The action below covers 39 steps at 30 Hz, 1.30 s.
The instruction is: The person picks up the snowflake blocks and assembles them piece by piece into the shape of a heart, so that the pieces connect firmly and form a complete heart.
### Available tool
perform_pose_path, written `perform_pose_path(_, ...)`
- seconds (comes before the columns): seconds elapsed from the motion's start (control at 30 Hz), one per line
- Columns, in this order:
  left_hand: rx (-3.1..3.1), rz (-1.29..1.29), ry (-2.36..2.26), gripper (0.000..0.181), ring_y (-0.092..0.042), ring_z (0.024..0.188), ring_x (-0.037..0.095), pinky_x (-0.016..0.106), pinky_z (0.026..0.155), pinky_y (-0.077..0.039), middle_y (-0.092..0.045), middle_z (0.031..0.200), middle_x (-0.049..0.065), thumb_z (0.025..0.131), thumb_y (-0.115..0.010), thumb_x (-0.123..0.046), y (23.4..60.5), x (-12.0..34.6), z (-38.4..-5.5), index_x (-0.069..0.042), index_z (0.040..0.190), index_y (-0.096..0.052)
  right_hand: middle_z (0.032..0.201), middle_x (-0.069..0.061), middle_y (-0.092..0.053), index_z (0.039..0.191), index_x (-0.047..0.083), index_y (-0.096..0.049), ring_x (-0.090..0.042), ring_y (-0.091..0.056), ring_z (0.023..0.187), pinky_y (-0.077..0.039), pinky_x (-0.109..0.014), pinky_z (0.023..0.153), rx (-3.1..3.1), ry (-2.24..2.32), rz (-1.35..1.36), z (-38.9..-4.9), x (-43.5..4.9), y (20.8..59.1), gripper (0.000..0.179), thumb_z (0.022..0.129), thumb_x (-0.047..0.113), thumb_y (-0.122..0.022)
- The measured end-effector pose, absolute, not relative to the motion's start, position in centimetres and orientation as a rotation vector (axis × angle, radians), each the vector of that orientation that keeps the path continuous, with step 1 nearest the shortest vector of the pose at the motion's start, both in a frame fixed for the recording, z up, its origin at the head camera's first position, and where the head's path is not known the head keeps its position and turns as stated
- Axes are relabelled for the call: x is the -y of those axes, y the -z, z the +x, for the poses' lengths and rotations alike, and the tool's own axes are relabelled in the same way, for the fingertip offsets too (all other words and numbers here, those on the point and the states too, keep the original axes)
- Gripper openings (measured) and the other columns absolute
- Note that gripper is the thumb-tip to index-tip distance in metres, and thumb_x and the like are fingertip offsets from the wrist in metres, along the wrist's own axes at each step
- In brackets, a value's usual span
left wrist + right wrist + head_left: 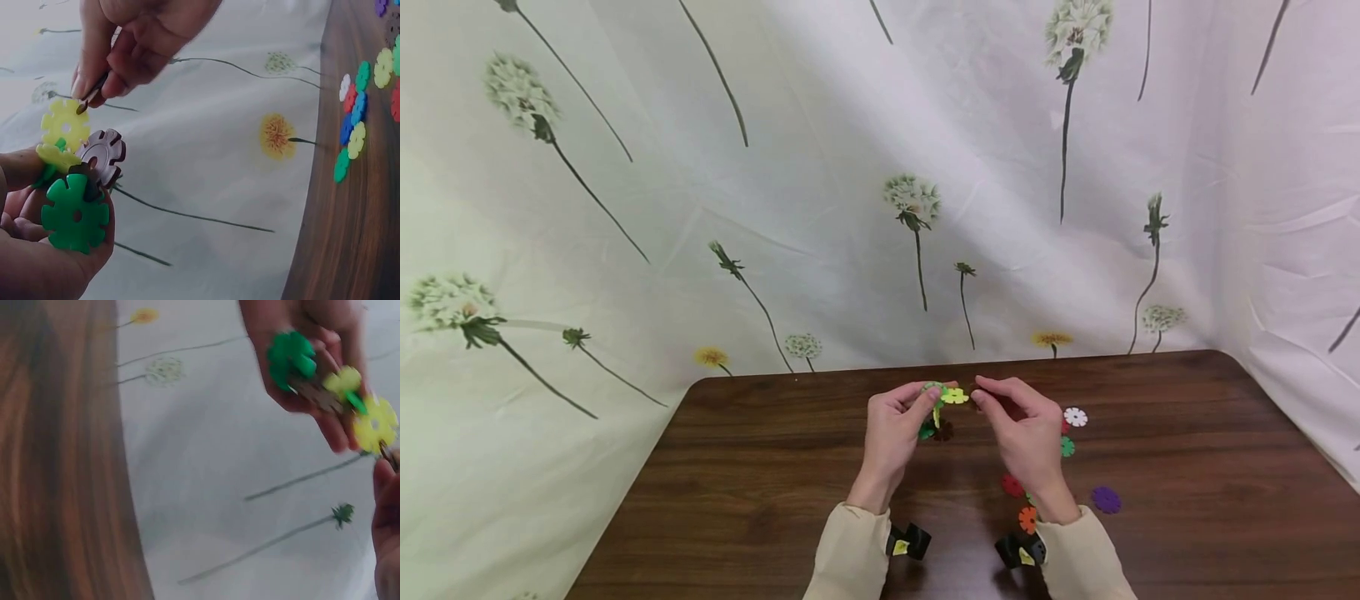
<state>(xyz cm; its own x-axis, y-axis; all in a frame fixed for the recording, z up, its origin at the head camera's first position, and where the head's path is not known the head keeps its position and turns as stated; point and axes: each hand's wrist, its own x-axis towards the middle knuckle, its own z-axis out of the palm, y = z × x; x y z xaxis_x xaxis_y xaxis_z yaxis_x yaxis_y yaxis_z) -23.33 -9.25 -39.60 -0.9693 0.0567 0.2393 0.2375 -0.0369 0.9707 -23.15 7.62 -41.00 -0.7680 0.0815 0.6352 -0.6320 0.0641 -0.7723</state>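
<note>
My left hand (pixel 889 429) holds a chain of joined, notched plastic discs, flower-shaped. It includes a green disc (pixel 76 214), a brown disc (pixel 105 156) and two yellow ones, the outermost yellow disc (pixel 65 125) sticking out toward the other hand. Facing it, my right hand (pixel 1028 429) pinches a dark brown disc (pixel 97 87) between thumb and fingertips. That disc's edge is right at the rim of the outer yellow disc. Both hands are raised over the far part of the table; the fingers cover parts of the joined pieces.
Loose discs lie on the wooden table (pixel 760 467) around the right forearm: white (pixel 1076 417), purple (pixel 1106 500), orange (pixel 1027 520), red (pixel 1012 485) and green (pixel 1067 447). A white cloth (pixel 842 283) with printed dandelions hangs behind the table.
</note>
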Motion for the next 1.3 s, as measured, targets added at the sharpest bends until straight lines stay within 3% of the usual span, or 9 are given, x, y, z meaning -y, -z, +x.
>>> perform_pose_path(0.2,2.072,-0.249,2.160,0.026,-0.053,0.065,0.004,0.018,0.055,-0.041,-0.074,0.102,0.011,0.092,-0.066,-0.024,39.6,9.2,-23.4,-0.002,0.103,-0.074,0.085,0.000,-0.072,0.101,-0.004,-0.072,-0.013,-0.069,0.069,-0.053,-0.018,0.061,1.705,-1.797,0.471,-22.9,-6.5,41.2,0.019,0.082,-0.008,-0.069)
perform_pose_path(0.4,2.093,-0.233,2.167,0.025,-0.063,0.076,0.005,0.019,0.063,-0.047,-0.074,0.104,0.011,0.093,-0.065,-0.023,39.5,9.5,-23.3,-0.003,0.105,-0.074,0.084,-0.004,-0.072,0.101,-0.004,-0.072,-0.011,-0.068,0.068,-0.053,-0.018,0.061,1.696,-1.827,0.481,-22.9,-6.2,41.2,0.020,0.082,-0.009,-0.069)
perform_pose_path(0.53,2.131,-0.268,2.150,0.025,-0.061,0.076,0.004,0.018,0.062,-0.044,-0.074,0.105,0.012,0.094,-0.064,-0.023,39.4,9.7,-23.2,-0.003,0.105,-0.074,0.083,-0.008,-0.072,0.100,0.000,-0.073,-0.014,-0.068,0.068,-0.055,-0.021,0.062,1.789,-1.839,0.473,-22.9,-6.8,40.9,0.019,0.082,-0.007,-0.070)
perform_pose_path(0.7,2.157,-0.302,2.112,0.024,-0.045,0.061,0.005,0.017,0.052,-0.032,-0.074,0.104,0.009,0.094,-0.063,-0.024,39.7,9.7,-23.2,-0.006,0.104,-0.075,0.083,-0.010,-0.072,0.098,0.000,-0.073,-0.019,-0.067,0.067,-0.057,-0.027,0.062,1.895,-1.853,0.448,-23.0,-7.4,40.7,0.016,0.082,-0.002,-0.072)
perform_pose_path(0.83,2.175,-0.257,2.110,0.024,-0.033,0.055,0.006,0.018,0.053,-0.030,-0.074,0.102,0.012,0.094,-0.063,-0.023,39.9,9.5,-23.3,-0.004,0.103,-0.075,0.084,-0.015,-0.071,0.098,0.000,-0.073,-0.021,-0.067,0.067,-0.057,-0.028,0.061,1.960,-1.861,0.444,-23.1,-7.8,40.7,0.015,0.084,0.004,-0.073)
perform_pose_path(1.0,2.178,-0.239,2.105,0.023,-0.043,0.057,0.005,0.018,0.052,-0.033,-0.074,0.099,0.015,0.093,-0.065,-0.021,40.0,9.3,-23.2,-0.002,0.102,-0.075,0.083,-0.015,-0.070,0.099,0.001,-0.073,-0.019,-0.066,0.065,-0.056,-0.026,0.060,2.042,-1.851,0.471,-23.2,-8.2,40.7,0.015,0.085,0.007,-0.072)
perform_pose_path(1.2,2.164,-0.223,2.117,0.024,-0.060,0.074,0.005,0.018,0.058,-0.041,-0.074,0.102,0.011,0.094,-0.064,-0.023,39.7,9.0,-23.2,-0.004,0.103,-0.075,0.085,-0.019,-0.070,0.104,-0.001,-0.072,-0.011,-0.066,0.064,-0.056,-0.024,0.062,2.018,-1.890,0.435,-23.4,-8.1,40.8,0.019,0.087,0.008,-0.070)
perform_pose_path(1.3,2.163,-0.168,2.147,0.024,-0.061,0.074,0.006,0.020,0.060,-0.044,-0.074,0.102,0.013,0.093,-0.064,-0.023,39.7,8.9,-23.3,-0.003,0.104,-0.074,0.087,-0.017,-0.069,0.107,-0.001,-0.072,-0.011,-0.066,0.064,-0.057,-0.023,0.064,2.017,-1.894,0.423,-23.5,-8.1,40.9,0.021,0.088,0.008,-0.069)
